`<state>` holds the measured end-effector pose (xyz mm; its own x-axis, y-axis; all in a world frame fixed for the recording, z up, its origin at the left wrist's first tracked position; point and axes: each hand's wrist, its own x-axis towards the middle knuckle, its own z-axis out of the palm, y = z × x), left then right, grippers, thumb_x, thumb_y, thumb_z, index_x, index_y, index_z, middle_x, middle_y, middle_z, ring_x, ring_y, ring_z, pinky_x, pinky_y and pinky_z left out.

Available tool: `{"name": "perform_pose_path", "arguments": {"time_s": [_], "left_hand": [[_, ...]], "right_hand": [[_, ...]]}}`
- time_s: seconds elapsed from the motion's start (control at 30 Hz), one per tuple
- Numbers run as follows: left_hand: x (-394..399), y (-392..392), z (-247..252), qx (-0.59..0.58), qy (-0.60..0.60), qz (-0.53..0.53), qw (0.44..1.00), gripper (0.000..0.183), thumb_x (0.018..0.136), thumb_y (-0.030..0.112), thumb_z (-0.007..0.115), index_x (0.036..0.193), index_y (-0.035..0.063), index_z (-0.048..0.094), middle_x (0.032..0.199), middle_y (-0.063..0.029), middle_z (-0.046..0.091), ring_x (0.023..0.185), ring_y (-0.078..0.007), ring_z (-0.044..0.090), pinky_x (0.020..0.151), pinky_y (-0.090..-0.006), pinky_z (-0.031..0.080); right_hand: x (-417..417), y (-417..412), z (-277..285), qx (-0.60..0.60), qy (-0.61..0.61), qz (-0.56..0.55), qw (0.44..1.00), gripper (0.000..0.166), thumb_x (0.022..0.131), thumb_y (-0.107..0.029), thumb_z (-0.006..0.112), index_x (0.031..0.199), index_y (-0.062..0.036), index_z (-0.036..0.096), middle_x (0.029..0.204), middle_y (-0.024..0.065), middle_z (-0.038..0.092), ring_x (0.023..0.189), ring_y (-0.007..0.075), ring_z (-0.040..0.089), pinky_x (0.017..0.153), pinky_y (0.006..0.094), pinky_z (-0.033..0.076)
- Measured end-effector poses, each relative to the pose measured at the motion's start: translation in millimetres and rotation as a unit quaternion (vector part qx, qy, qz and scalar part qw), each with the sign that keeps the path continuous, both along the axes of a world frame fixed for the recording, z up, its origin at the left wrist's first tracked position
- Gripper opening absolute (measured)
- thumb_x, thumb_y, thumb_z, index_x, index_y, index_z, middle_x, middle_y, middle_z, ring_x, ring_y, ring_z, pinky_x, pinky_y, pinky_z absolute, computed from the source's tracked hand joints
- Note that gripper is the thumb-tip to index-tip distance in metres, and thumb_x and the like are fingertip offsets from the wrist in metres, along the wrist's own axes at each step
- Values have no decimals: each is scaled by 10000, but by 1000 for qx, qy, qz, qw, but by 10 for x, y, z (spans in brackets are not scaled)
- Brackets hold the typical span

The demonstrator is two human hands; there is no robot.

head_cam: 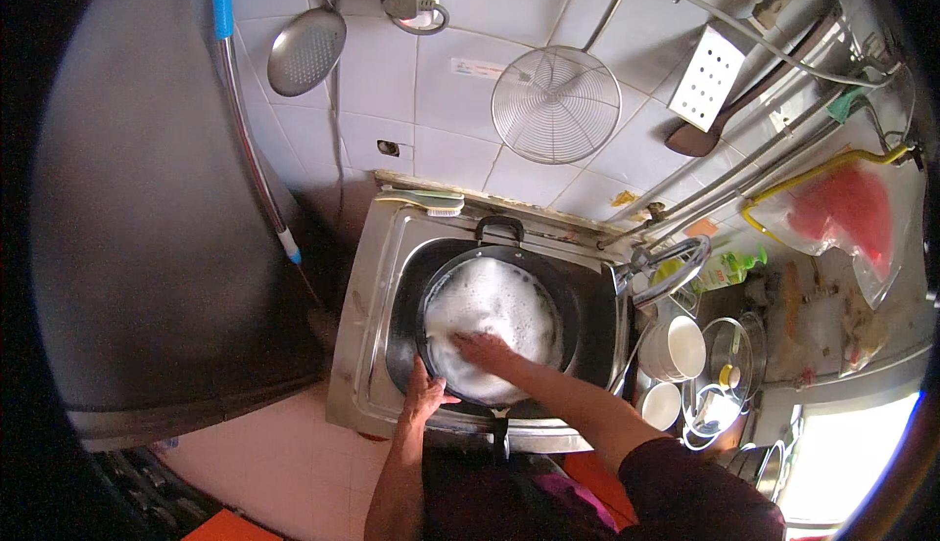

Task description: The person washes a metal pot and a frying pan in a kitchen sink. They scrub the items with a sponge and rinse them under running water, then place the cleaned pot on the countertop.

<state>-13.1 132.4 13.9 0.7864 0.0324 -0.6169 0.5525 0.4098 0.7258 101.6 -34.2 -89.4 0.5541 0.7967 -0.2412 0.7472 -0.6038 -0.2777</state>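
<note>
A dark wok (421, 306) with a loop handle at the back sits in the stainless steel sink (352, 365). White suds (492, 291) cover most of its inside. My left hand (424, 394) grips the near-left rim. Reaching across from the right, my right hand (481, 352) is inside the wok with its fingertips in the foam. Something pale shows by those fingertips, but blur and suds hide what it is. The wok's second handle (501, 431) points towards me over the sink's front edge.
A scrub brush (440, 207) lies on the sink's back ledge. The faucet (672, 269) juts in at right, near a soap bottle (727, 269), white bowls (679, 350) and a glass lid (727, 350). A wire strainer (556, 104) and slotted ladle (307, 52) hang on the tiled wall.
</note>
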Motion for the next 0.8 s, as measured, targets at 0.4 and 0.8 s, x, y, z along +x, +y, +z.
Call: {"name": "perform_pose_path", "arguments": {"time_s": [0.4, 0.8], "left_hand": [[-102, 72, -563, -41, 69, 13, 997, 820, 831, -50, 455, 1506, 189, 55, 1190, -170, 462, 793, -292, 615, 661, -597, 608], [-117, 129, -311, -68, -24, 14, 997, 721, 847, -42, 456, 1463, 199, 169, 1403, -209, 361, 1152, -438, 535, 740, -619, 598]], "right_hand": [[1339, -643, 697, -63, -324, 125, 936, 431, 840, -190, 541, 1261, -129, 608, 1417, 9, 505, 1353, 185, 411, 1173, 344, 271], [269, -1358, 1401, -173, -68, -11, 983, 439, 800, -103, 574, 1211, 49, 590, 1325, 203, 543, 1318, 317, 456, 1103, 391, 378]]}}
